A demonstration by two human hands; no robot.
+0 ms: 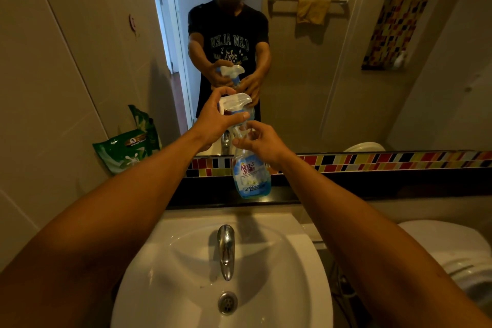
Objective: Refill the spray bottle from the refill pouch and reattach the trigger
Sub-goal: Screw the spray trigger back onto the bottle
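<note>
Past the sink (186, 261) I see the bottle (251, 176) upright on the dark ledge, blue liquid low. My right hand (262, 141) pinches its neck; my left hand (215, 120) curls around the trigger (234, 102), seemingly seated. Pouch (125, 150) far left.

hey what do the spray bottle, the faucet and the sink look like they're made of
Spray bottle: clear plastic, likely; blue liquid shows through beneath a glossy printed label. Faucet: polished chrome-look metal, mirror-like reflections. Sink: glossy white ceramic, probably; smooth with soft highlights.
</note>
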